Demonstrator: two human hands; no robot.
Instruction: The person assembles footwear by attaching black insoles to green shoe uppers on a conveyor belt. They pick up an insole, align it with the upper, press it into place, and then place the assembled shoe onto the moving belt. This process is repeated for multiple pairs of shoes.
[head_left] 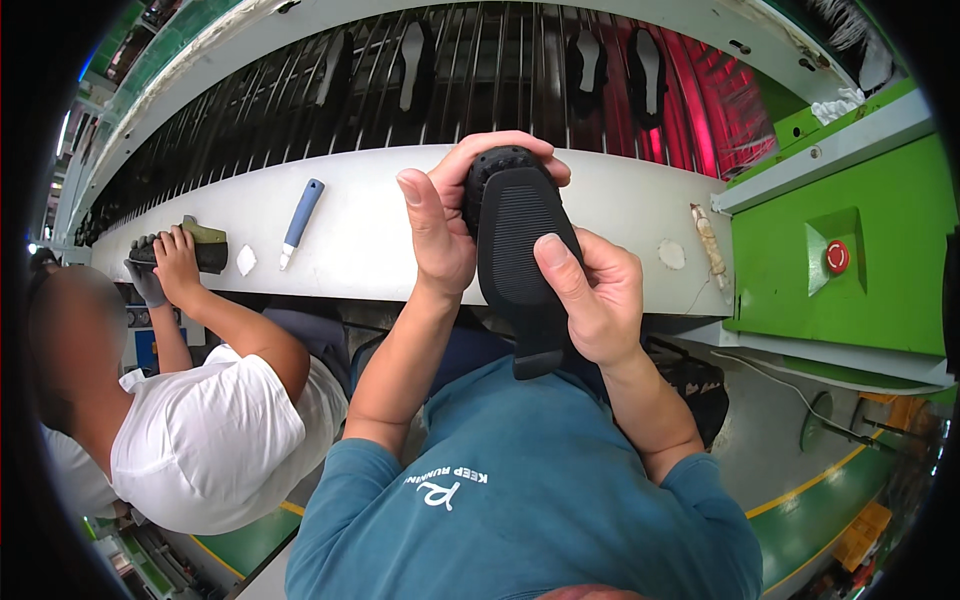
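Note:
A black shoe sole (518, 245) with a ribbed tread is held up over the white ledge, its tread facing me and its heel end pointing toward me. Behind its far end shows a black shoe part (500, 165) with a bumpy edge, probably an upper; much of it is hidden. My left hand (445, 235) is closed around that far part, fingers curled over the top and thumb standing away at the side. On the right edge, my right hand (605, 295) grips the sole, its thumb lying across the tread and its fingers partly hidden behind.
A blue-handled tool (302, 222) and a worn stick (709, 245) lie on the white ledge (370, 225). Beyond run conveyor rods (500, 70) carrying several dark soles (648, 78). Right stands a green machine (885, 180) with a red button (837, 257). Left, a co-worker (210, 440) handles a shoe (208, 248).

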